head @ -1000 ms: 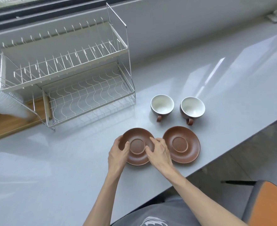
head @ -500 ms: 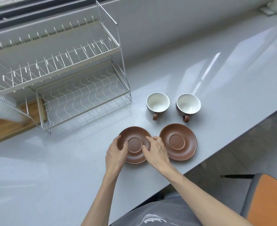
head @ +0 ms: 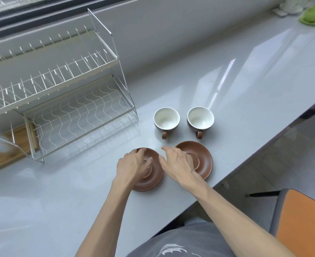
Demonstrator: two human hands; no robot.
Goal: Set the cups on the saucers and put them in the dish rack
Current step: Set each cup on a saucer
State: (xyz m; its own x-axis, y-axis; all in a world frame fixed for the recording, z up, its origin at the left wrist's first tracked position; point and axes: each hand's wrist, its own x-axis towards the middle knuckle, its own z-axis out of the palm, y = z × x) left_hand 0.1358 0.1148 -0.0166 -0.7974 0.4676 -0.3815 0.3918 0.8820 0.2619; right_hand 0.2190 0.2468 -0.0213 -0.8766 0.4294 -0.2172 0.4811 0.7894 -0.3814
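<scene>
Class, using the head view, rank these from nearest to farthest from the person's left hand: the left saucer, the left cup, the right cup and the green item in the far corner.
Measured from the left hand:
1. Left saucer, directly under the hand.
2. Left cup, beyond the hand, slightly right.
3. Right cup, farther right on the counter.
4. Green item, far right corner.

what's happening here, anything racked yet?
Nothing racked yet. A person is working bare-handed at a grey counter. The left hand rests on the left saucer, fingers curled over its far rim; whether it is gripped is unclear. The right hand hovers open between the two saucers, partly over the right saucer. Both cups stand upright and empty on the counter behind the saucers, handles toward the person. The dish rack to the left holds nothing.
</scene>
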